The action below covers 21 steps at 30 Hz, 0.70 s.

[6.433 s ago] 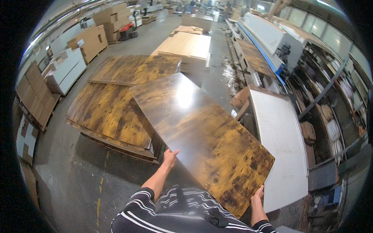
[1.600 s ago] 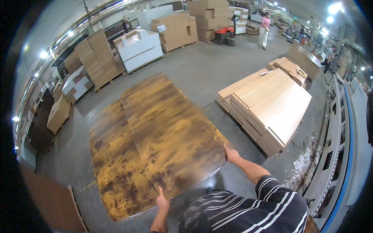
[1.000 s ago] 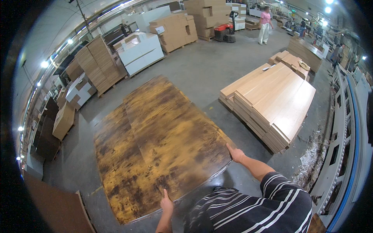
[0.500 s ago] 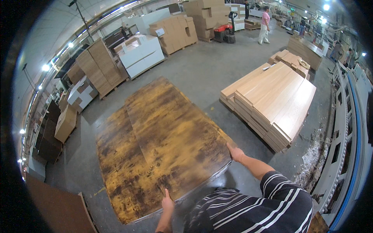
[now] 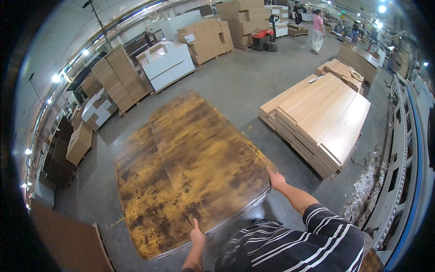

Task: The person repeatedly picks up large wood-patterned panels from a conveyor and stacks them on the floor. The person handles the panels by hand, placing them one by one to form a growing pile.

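Observation:
A stack of large boards with a mottled brown and yellow wood-grain face (image 5: pixel 208 158) lies low in front of me. Two boards sit side by side on top, with a seam between them. My left hand (image 5: pixel 197 235) grips the near edge of the right-hand board, thumb laid on its face and the other fingers hidden by the edge. At that board's near right corner, my right hand (image 5: pixel 277 179) is closed on the side edge, its fingertips partly hidden.
Pale wood boards (image 5: pixel 317 120) are stacked to the right, beside a long machine rail (image 5: pixel 398 163). Cardboard stacks (image 5: pixel 120 79) and white boxed panels (image 5: pixel 167 65) stand farther back. A red pallet truck (image 5: pixel 263 41) and a person in pink (image 5: pixel 317 31) are beyond. A brown panel (image 5: pixel 70 240) is at lower left.
The view has shifted slightly, and the person in pink has walked a little to the right. Both my hands keep their places on the board's edges.

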Tool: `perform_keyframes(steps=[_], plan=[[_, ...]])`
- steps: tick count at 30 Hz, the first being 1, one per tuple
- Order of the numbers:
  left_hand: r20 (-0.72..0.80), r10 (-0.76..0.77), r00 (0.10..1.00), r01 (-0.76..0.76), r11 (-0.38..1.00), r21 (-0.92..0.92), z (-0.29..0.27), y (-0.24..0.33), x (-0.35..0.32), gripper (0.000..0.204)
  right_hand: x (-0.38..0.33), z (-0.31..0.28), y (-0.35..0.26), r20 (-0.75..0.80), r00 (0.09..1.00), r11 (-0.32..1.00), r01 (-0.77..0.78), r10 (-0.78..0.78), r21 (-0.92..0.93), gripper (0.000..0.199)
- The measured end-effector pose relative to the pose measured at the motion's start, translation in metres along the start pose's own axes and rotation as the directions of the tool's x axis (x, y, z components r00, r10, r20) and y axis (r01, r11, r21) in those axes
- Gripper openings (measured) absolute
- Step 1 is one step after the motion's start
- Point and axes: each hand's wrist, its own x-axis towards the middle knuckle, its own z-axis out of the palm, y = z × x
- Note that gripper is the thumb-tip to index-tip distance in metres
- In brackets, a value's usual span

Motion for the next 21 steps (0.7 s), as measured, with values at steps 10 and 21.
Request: perform_keyframes(steps=[10,21], plan=[[-0.067,0.569,0.820,-0.562,0.821,0.101,-0.044,0.029,0.048,0.044,-0.159,0.147,0.015,0.222,0.899,0.838,-0.433,0.377,0.332,0.081],[0.343,0.936,0.081,-0.943,0.184,-0.277,0.013,0.113,0.015,0.040,-0.439,0.376,-0.091,0.363,0.300,0.033,-0.808,0.882,0.588,0.043]])
